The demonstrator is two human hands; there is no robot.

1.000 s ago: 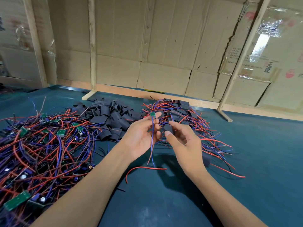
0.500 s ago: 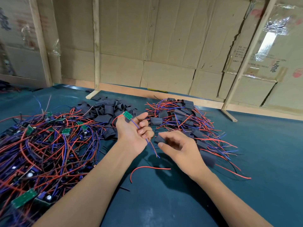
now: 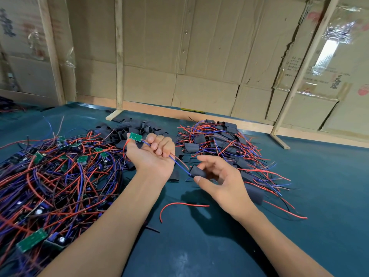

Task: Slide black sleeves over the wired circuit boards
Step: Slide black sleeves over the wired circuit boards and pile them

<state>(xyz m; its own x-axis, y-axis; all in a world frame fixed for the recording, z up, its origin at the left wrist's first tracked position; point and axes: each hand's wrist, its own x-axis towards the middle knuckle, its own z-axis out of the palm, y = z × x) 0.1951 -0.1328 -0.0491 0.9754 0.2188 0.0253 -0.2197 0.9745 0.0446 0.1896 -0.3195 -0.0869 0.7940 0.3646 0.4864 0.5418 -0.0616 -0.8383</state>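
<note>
Two hands raised | left hand (image 3: 153, 154) grips board wires (image 3: 175, 159) | right hand (image 3: 221, 182) pinches black sleeve (image 3: 197, 171)

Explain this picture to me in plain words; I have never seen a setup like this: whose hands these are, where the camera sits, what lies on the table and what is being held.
There is no machine here. A person wears a camera on the head, so the single view looks forward and down at their own two bare hands. The left hand grips the red and blue wires of a small green circuit board, which sticks up above its fingers. The right hand pinches a black sleeve at the wires' free ends. On the teal table lie three heaps: bare wired boards at left, loose black sleeves at the back, and boards that seem already sleeved at right. A stray red wire lies between the forearms. Cardboard walls the back.
</note>
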